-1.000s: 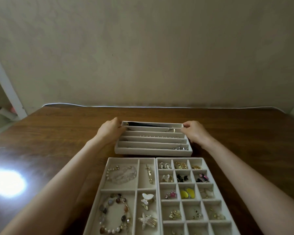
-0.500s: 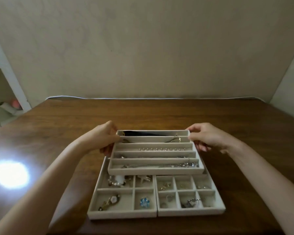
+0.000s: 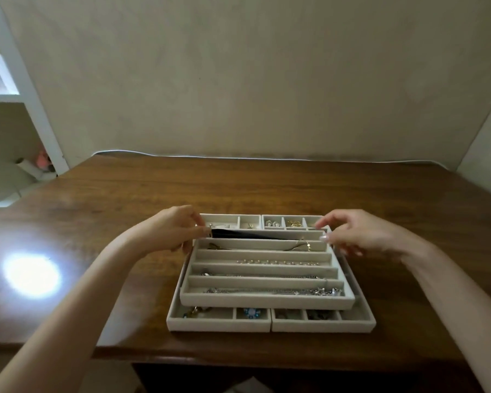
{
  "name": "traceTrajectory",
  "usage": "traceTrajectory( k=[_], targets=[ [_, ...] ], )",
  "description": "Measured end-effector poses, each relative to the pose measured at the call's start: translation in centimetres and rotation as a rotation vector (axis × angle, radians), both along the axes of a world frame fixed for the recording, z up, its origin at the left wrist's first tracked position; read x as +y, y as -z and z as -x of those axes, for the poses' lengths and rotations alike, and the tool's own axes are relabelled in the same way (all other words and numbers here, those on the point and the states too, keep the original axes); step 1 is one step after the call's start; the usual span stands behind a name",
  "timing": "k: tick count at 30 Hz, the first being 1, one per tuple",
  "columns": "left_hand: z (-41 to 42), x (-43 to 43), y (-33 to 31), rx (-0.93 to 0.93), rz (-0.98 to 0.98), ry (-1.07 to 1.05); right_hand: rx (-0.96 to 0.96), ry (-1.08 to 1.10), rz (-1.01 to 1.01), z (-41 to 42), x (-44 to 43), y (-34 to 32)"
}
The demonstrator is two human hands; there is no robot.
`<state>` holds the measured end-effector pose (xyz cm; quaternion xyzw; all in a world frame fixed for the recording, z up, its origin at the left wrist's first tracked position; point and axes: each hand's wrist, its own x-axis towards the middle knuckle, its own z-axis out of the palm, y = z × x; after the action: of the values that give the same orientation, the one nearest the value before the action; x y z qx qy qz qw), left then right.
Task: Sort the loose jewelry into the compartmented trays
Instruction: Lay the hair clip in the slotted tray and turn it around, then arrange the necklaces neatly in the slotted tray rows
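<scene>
A pale tray with long slots (image 3: 267, 300) lies stacked on two compartmented trays, one on the left (image 3: 219, 326) and one on the right (image 3: 323, 327). Its slots hold a black strip (image 3: 253, 235), a pearl strand (image 3: 275, 262) and silver chains (image 3: 267, 290). My left hand (image 3: 167, 231) grips the tray's far left corner, thumb on top. My right hand (image 3: 363, 234) holds the far right corner, thumb against the rim. Small earrings (image 3: 294, 223) and a blue piece (image 3: 251, 312) show in the uncovered compartments beneath.
The trays rest on a brown wooden table (image 3: 267, 188), close to its front edge (image 3: 238, 351). A bright glare spot (image 3: 31, 276) lies on the left of the tabletop. A white shelf unit (image 3: 26, 103) stands beyond the table's left side, against the wall.
Both hands have brought the slotted tray toward me from the far side and onto the two compartmented trays, which it now mostly covers. The view has also pulled back.
</scene>
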<state>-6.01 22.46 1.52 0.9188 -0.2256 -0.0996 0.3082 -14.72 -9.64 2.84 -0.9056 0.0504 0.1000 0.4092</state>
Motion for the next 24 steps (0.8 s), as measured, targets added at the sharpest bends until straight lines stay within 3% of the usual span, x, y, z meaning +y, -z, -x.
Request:
traceTrajectory(
  k=[3,9,13,18,24],
  targets=[
    [-1.1,0.1,0.3,-0.213,0.008,0.055,-0.178,-0.074,0.087,-0.5,-0.1,-0.4],
    [-3.5,0.0,0.3,-0.161,0.09,0.327,-0.337,-0.327,0.226,-2.8,1.0,0.6],
    [-4.9,-0.2,-0.5,-0.054,0.048,0.468,-0.3,-0.456,0.226,-4.1,0.7,0.7],
    [-5.0,0.1,0.5,-0.064,0.093,0.557,-0.354,-0.511,0.175,-4.2,0.3,1.7],
    [-4.7,0.8,0.6,-0.182,0.042,0.588,-0.536,-0.585,0.351,-3.8,-1.2,2.3]
  ],
)
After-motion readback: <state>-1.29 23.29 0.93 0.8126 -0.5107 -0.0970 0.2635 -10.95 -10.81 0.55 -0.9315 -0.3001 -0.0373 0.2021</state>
